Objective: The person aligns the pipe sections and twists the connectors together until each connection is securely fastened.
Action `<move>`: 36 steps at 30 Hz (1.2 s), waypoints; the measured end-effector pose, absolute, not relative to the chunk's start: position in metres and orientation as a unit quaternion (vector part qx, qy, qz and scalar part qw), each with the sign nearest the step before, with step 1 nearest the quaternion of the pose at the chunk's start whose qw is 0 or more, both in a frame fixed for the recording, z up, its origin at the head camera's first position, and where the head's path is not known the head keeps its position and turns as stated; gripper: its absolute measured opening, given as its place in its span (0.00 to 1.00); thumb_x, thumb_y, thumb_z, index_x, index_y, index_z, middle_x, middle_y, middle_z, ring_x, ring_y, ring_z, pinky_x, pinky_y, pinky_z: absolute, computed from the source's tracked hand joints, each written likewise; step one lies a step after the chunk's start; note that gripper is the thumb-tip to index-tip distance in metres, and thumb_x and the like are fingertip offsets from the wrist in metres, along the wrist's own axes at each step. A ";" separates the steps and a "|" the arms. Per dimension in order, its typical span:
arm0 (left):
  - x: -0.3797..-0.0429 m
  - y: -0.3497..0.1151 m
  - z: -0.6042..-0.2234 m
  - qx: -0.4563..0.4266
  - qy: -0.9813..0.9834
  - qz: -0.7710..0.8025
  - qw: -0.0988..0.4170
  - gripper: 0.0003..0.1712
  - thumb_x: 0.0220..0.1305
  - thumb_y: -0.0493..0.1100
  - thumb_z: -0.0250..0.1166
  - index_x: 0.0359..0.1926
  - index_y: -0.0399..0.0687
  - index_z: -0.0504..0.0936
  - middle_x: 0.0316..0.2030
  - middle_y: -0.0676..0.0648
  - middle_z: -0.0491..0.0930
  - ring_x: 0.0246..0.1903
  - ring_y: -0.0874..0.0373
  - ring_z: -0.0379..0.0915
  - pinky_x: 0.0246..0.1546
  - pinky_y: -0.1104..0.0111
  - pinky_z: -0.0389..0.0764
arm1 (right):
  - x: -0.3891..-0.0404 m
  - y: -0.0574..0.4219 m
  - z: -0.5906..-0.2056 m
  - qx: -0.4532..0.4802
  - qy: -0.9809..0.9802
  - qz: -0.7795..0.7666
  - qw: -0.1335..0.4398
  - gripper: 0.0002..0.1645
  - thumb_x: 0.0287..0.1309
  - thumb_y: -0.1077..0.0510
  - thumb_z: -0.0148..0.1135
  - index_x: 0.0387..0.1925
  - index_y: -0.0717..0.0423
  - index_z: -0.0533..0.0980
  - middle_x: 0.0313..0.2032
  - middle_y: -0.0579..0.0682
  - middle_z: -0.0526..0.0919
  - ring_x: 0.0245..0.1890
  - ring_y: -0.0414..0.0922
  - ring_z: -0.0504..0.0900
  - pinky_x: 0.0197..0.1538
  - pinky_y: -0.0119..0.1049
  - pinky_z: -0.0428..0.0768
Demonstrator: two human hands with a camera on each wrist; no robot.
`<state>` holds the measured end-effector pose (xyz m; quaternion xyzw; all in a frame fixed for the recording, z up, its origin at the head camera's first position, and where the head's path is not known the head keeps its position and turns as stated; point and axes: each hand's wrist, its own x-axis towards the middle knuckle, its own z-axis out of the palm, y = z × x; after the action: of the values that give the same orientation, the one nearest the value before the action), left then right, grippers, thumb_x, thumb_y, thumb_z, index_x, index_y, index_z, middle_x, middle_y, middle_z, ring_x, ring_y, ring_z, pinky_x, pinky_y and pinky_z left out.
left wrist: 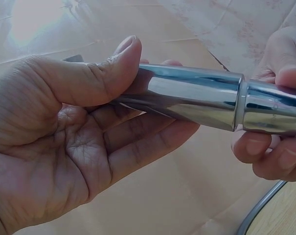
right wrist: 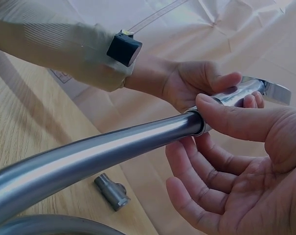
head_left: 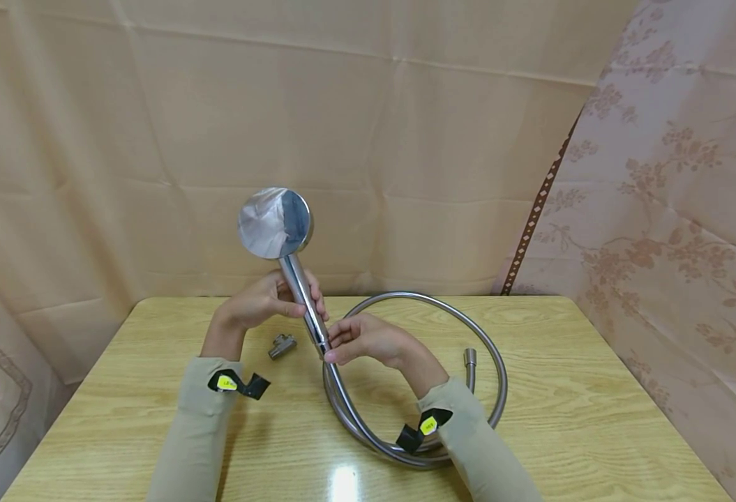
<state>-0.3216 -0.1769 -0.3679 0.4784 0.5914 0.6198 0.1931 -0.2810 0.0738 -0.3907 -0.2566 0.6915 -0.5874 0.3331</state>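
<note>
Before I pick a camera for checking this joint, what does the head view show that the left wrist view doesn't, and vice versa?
Only the head view shows the small metal fitting and the hose's loose end. Only the left wrist view shows the pale ring beside the connector. Both show the handle, left hand and right hand.

The hand shower (head_left: 270,223) looks mirror-glossy chrome, the shower hose (right wrist: 89,154) satin metal, the tabletop (head_left: 568,397) glossy wood, the backdrop drape (head_left: 342,125) creased cloth.
</note>
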 end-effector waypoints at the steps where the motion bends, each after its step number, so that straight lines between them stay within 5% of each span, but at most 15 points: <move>1: -0.322 -0.177 -0.368 0.479 0.591 0.620 0.193 0.14 0.64 0.24 0.60 0.46 0.41 0.76 0.42 0.48 0.85 0.46 0.53 0.85 0.52 0.58 0.86 | -0.281 0.074 -0.390 -0.255 0.692 -0.587 0.334 0.14 0.62 0.68 0.65 0.49 0.70 0.78 0.36 0.45 0.86 0.38 0.37 0.82 0.46 0.30 0.82; 20: -0.321 -0.177 -0.367 0.477 0.592 0.619 0.196 0.14 0.63 0.23 0.60 0.46 0.41 0.76 0.42 0.47 0.85 0.47 0.52 0.86 0.53 0.57 0.86 | -0.279 0.074 -0.385 -0.263 0.689 -0.587 0.335 0.17 0.64 0.72 0.59 0.53 0.80 0.74 0.34 0.41 0.86 0.37 0.35 0.82 0.45 0.28 0.83; 30: -0.321 -0.176 -0.365 0.472 0.597 0.619 0.195 0.13 0.63 0.24 0.61 0.46 0.42 0.76 0.42 0.47 0.85 0.46 0.52 0.85 0.52 0.57 0.86 | -0.283 0.078 -0.384 -0.289 0.686 -0.570 0.348 0.21 0.65 0.68 0.62 0.57 0.75 0.76 0.52 0.64 0.86 0.48 0.39 0.86 0.59 0.36 0.82; 36: -0.321 -0.176 -0.365 0.466 0.603 0.618 0.194 0.14 0.62 0.23 0.60 0.45 0.42 0.76 0.41 0.47 0.85 0.46 0.53 0.85 0.52 0.59 0.86 | -0.282 0.075 -0.386 -0.270 0.646 -0.608 0.375 0.23 0.67 0.70 0.59 0.60 0.80 0.71 0.57 0.77 0.77 0.57 0.59 0.84 0.60 0.47 0.85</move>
<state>-0.3212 -0.1764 -0.3651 0.4658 0.6032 0.6178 0.1937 -0.2818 0.0745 -0.3862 -0.2700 0.6458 -0.6075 0.3755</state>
